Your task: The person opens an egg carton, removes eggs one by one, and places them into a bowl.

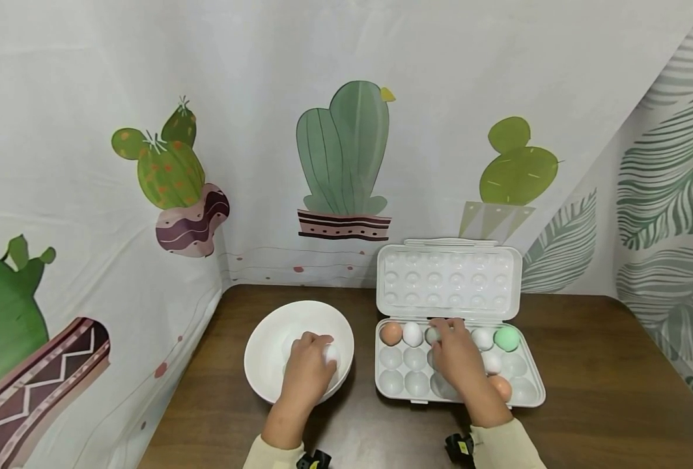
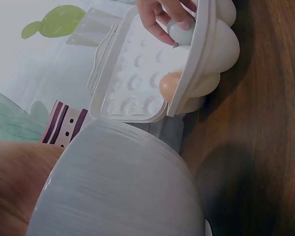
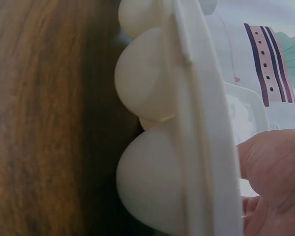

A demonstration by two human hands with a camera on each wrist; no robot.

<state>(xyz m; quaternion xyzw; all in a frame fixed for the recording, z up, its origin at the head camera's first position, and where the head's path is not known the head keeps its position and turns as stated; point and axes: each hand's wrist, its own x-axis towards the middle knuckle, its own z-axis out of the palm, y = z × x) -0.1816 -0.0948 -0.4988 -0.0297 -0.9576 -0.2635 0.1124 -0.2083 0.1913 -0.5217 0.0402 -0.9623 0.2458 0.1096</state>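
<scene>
My left hand (image 1: 307, 370) is down in the white bowl (image 1: 261, 345), its fingers and thumb around a white egg (image 1: 331, 354). Over the white egg box (image 1: 391, 381), my right hand (image 1: 456, 355) grips a pale grey-looking egg (image 2: 181, 32) at the back row. To the left of those fingers sit a brown egg (image 1: 391, 333) and a white egg (image 1: 413, 335) in their cups. On the other side lie a white egg (image 1: 482, 338) and a green egg (image 1: 507, 338). Another white egg (image 1: 492, 363) and a brown egg (image 1: 501, 388) are partly hidden by my right hand and forearm.
The box's lid (image 1: 449, 280) stands raised at the back, near the cactus-print cloth (image 1: 253, 163). Bowl and box rest side by side on the brown wooden table (image 1: 358, 430), with a narrow gap between them.
</scene>
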